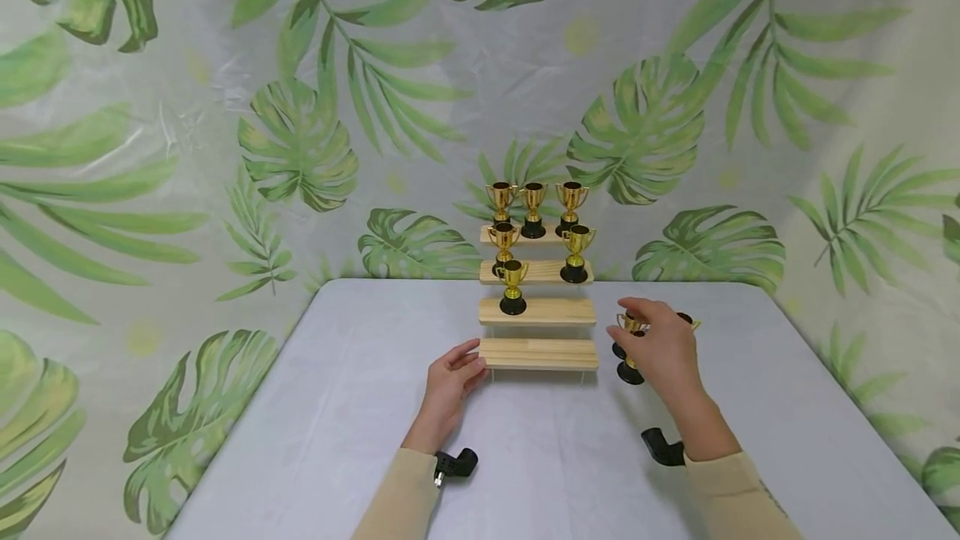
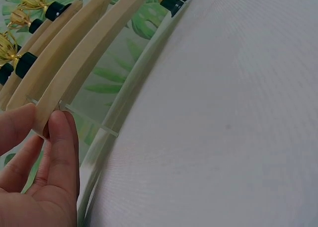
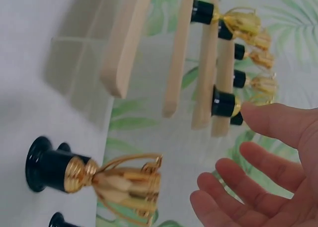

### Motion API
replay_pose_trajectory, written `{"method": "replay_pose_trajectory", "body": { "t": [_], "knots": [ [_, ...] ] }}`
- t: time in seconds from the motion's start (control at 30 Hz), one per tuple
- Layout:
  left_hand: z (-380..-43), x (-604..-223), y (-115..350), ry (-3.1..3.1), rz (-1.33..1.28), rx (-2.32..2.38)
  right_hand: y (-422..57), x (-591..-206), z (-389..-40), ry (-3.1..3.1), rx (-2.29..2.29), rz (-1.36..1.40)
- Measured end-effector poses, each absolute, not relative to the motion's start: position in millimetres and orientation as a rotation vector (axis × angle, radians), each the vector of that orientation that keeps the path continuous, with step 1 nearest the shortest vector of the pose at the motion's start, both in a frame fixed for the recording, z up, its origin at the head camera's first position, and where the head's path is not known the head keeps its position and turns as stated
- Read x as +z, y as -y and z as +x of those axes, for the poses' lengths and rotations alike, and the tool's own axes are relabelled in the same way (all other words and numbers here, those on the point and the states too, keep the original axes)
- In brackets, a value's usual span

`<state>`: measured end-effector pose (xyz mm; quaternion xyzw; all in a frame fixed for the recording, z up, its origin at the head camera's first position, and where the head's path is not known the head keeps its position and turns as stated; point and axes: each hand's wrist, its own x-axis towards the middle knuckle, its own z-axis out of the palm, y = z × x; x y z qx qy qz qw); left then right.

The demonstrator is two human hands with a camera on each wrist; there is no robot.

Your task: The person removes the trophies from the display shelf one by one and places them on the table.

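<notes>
A four-step wooden display stand (image 1: 538,354) stands on the table, small gold trophy cups with black bases on its upper three steps. Three trophies (image 1: 533,208) line the top step, two are on the step below, and a single trophy (image 1: 513,290) is on the left of the third. My left hand (image 1: 448,394) pinches the left end of the lowest step (image 2: 74,70), thumb above and fingers below. Just right of the stand, my right hand (image 1: 663,352) hovers by several trophies on the table, thumb and fingers apart, holding nothing. One trophy (image 3: 119,180) shows fully in the right wrist view; others are partly hidden.
A white cloth (image 1: 337,407) covers the table. Behind it hangs a leaf-print sheet (image 1: 420,107). Black wrist-camera mounts (image 1: 457,463) stick out at both wrists. Clear supports (image 2: 94,120) hold up the lowest step.
</notes>
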<state>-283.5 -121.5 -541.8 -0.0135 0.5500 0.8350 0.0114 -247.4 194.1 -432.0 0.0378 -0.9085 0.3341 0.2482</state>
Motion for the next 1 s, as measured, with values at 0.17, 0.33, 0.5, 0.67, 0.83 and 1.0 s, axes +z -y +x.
{"method": "replay_pose_trajectory", "body": {
  "t": [0.17, 0.33, 0.5, 0.67, 0.83, 1.0],
  "knots": [
    [-285, -544, 121, -1.716, -0.03, 2.611, -184, -429, -252, 2.46, 0.906, 0.139],
    [-286, -545, 121, -1.714, -0.02, 2.613, -174, -423, -259, 2.435, 0.922, 0.202],
    [-284, -545, 122, -1.722, -0.026, 2.614, -159, -413, -268, 2.441, 0.98, 0.24],
    [-286, -547, 121, -1.72, -0.028, 2.622, -147, -403, -275, 2.438, 0.997, 0.273],
    [-285, -547, 122, -1.724, -0.021, 2.621, -136, -395, -280, 2.458, 1.036, 0.28],
    [-285, -547, 124, -1.717, -0.034, 2.616, -126, -389, -286, 2.475, 1.107, 0.289]
  ]
}}
